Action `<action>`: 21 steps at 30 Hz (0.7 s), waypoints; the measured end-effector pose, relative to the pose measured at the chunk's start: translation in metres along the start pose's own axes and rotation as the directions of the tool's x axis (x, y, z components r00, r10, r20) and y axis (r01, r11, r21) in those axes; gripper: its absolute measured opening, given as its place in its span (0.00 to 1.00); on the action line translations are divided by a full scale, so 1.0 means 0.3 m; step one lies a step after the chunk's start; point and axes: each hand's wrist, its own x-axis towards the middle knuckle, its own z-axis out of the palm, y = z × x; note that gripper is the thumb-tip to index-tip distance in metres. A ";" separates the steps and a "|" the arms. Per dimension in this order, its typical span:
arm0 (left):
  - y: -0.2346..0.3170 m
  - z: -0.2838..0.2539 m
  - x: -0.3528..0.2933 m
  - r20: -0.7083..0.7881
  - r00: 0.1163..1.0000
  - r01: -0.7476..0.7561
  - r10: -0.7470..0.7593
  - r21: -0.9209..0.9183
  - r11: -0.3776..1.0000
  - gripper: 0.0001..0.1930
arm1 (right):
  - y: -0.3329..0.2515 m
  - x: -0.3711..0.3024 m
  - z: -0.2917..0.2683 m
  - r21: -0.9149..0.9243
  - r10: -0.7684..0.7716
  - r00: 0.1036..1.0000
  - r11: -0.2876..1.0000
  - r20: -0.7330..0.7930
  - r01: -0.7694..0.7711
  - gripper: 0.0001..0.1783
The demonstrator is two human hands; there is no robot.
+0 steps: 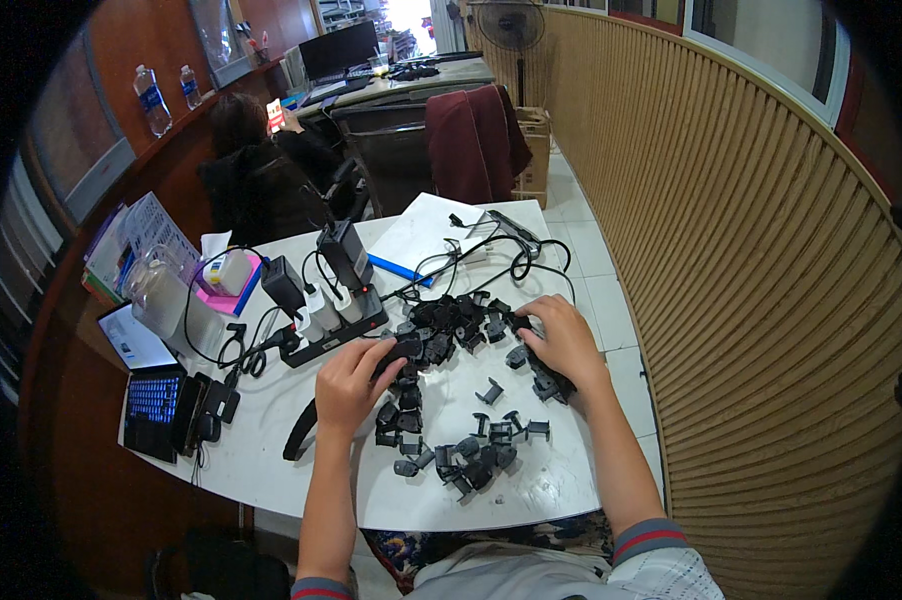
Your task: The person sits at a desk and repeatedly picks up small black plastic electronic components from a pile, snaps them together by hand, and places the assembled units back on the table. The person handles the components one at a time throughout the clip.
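Observation:
Many small black plastic pieces lie across the white table in front of me. A dense heap (451,325) runs along the far side, between my hands. My left hand (349,385) is at the heap's left end, thumb and fingers curled around a black plastic piece (403,349). At the right end, my right hand (563,345) has its fingertips and thumb closed about another dark piece (520,323), partly hidden by the fingers. More pieces (549,383) lie under my right wrist. Closer to me is a looser cluster (481,455), and one piece (490,391) lies alone in the middle.
A power strip (336,335) with plugged-in adapters stands at the left, its cables crossing the far table. Further left are a laptop (154,408) and a clear plastic container (171,300). A black curved strip (300,430) lies near my left forearm. Beyond the table, a person (261,170) sits holding a phone.

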 end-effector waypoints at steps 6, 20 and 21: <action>0.001 0.015 -0.003 0.017 0.999 -0.037 0.037 -0.027 0.999 0.16 | -0.005 0.021 0.014 0.133 0.061 0.994 0.988 0.094 -0.074 0.09; 0.001 0.018 -0.006 0.024 0.999 -0.041 0.042 -0.054 0.998 0.16 | -0.137 0.027 0.055 0.849 -0.006 0.983 0.505 0.184 -0.156 0.19; 0.003 0.018 -0.006 0.022 0.999 -0.040 0.041 -0.056 0.998 0.16 | -0.147 0.022 0.061 0.898 -0.016 0.973 0.389 0.231 -0.207 0.21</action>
